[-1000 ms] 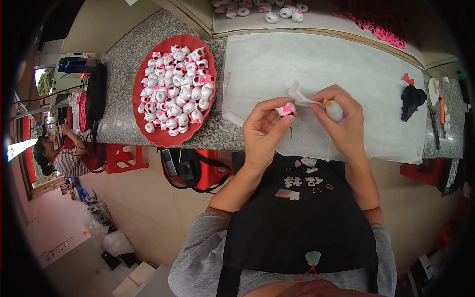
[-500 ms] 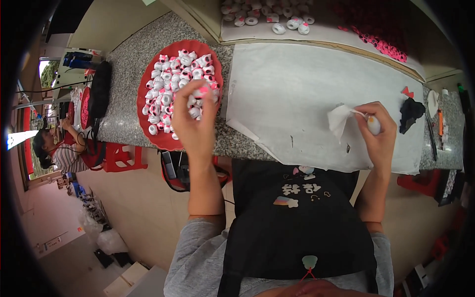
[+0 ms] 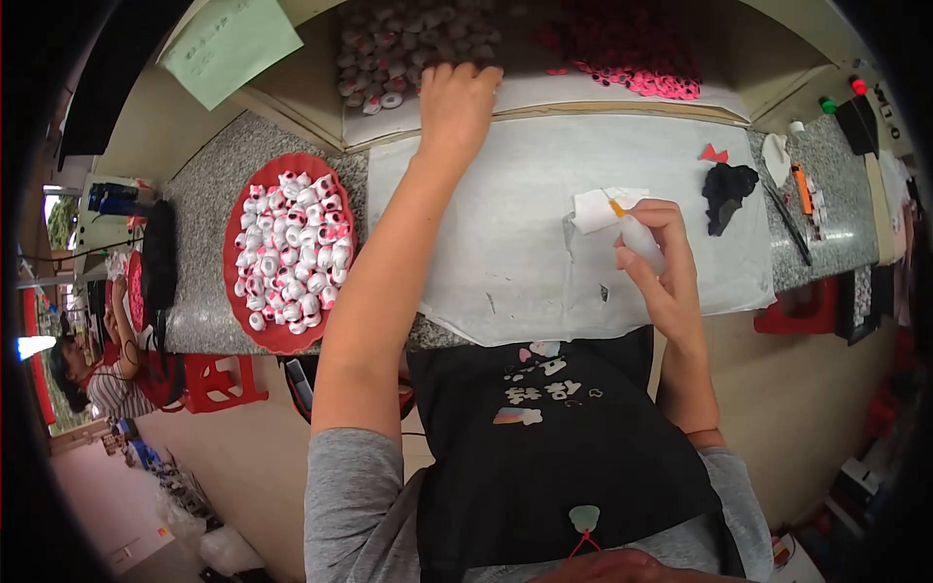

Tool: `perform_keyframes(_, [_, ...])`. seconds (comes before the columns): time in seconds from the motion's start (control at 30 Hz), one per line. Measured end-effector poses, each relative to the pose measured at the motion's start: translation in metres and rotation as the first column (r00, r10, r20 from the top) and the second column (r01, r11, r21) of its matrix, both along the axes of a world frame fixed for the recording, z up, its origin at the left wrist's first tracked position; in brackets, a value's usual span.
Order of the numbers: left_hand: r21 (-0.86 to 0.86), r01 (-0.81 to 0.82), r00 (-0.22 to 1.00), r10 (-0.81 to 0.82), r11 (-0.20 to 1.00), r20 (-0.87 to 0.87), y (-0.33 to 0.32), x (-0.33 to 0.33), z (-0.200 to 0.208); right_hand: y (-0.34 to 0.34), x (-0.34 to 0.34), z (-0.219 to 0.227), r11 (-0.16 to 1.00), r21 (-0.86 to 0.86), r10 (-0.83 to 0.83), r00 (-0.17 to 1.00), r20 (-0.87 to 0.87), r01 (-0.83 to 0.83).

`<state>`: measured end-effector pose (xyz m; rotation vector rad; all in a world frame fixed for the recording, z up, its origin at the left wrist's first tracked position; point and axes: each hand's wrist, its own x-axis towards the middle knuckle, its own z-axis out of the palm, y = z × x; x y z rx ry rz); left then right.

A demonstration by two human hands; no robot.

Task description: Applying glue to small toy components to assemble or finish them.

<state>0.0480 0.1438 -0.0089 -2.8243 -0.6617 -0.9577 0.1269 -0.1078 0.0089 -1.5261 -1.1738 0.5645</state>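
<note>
Above the white paper sheet point(image 3: 505, 253), right of centre, we see the right hand point(image 3: 675, 301) wrapped around a bottle point(image 3: 642, 245); squeezing hard could wet the tissue point(image 3: 594, 212). Left hand point(image 3: 457, 112) at the far beads point(image 3: 374, 63); whether it's holding any, we can't tell.

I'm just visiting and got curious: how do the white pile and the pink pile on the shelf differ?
The white pile holds larger, rounder pieces; the pink pile holds smaller ones with dark marks. The left hand is at the white pile; no hand is at the pink pile. Both lie on the shelf.
</note>
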Motion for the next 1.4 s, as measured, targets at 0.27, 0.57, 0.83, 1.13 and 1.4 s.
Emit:
perform_keyframes(0.27, [-0.833,0.483,0.848,0.094,0.268,0.522,-0.077,-0.062,0.033,0.003,-0.014,0.019,0.992,0.096,-0.041,0.914,-0.403,0.087])
perform_keyframes(0.57, [-0.608,0.779,0.614,0.389,-0.156,0.687,-0.142,-0.095,0.004,0.010,-0.033,0.011,0.884,0.376,-0.009,0.814,-0.581,0.278])
perform_keyframes(0.83, [-0.607,0.781,0.595,0.468,-0.145,0.653,-0.149,-0.103,0.001,0.005,-0.055,0.011,0.881,0.472,-0.021,0.999,-0.049,0.042])
perform_keyframes(1.13, [-0.606,0.785,0.590,0.453,-0.128,0.669,-0.148,-0.108,-0.003,0.008,-0.064,0.015,0.906,0.424,-0.024,0.999,0.045,0.002])
perform_keyframes(1.4, [-0.615,0.780,0.594,0.450,-0.119,0.666,-0.148,-0.107,-0.005,0.006,-0.061,0.017,0.913,0.406,0.000,0.997,0.071,-0.029])
